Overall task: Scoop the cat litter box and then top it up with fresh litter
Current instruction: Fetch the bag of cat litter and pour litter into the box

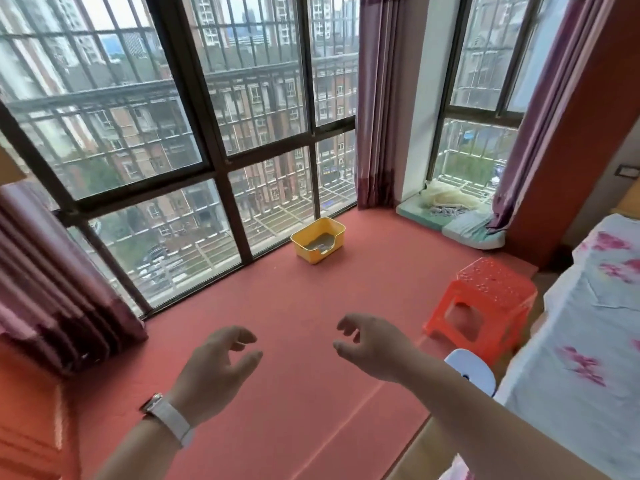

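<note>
At frame centre, the yellow litter box (318, 240) (grey litter inside) sits by the window (173, 133); low front lip. Left hand (211, 372) and right hand (372, 344) hang loosely curled, empty.

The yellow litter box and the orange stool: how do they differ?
The litter box is yellow, open-topped and holds grey litter; the stool is orange with a perforated top on legs. The litter box sits by the window, the stool near the bed. Both rest on the red floor.
</note>
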`<state>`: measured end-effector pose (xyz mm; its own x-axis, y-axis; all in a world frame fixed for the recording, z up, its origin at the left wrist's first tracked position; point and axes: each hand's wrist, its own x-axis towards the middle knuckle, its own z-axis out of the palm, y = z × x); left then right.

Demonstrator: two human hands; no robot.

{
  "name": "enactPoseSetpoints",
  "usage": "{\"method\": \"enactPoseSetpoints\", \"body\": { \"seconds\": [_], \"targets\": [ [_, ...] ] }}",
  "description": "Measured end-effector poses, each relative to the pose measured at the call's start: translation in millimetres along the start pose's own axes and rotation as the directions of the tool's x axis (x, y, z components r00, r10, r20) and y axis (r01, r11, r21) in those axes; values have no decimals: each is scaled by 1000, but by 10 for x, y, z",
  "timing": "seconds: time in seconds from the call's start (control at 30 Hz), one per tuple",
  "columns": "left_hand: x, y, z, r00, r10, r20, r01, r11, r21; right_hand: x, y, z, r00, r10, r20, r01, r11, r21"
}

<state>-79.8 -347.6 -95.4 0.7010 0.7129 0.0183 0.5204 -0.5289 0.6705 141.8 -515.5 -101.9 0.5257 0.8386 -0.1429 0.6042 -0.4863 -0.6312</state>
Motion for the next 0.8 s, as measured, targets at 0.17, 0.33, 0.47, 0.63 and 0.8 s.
{"method": "enactPoseSetpoints", "body": {
  "seconds": [0.17,0.33,0.47,0.63,0.8],
  "targets": [
    [651,-27,25,999,24,30,-24,1000,11,480,32,-226,999,1,-55,0,1000,27],
    [1287,-243,-7,997,48,67,-50,999,22,1098,-139,-177,999,8,-42,-6,999,50],
    [1802,-563,-240,997,17,72,-18,1000,1,1730,-458,45,1000,-6,11,6,1000,-3],
    [2307,-1149,-788,995,-102,-20,101,994,-40,2697,-1069,312,990,-72,119,83,992,-94],
    [2613,-1646,-1275,978,-186,-94,177,980,-96,3443,-1654,583,972,-178,152,195,975,-105]
  ]
}}
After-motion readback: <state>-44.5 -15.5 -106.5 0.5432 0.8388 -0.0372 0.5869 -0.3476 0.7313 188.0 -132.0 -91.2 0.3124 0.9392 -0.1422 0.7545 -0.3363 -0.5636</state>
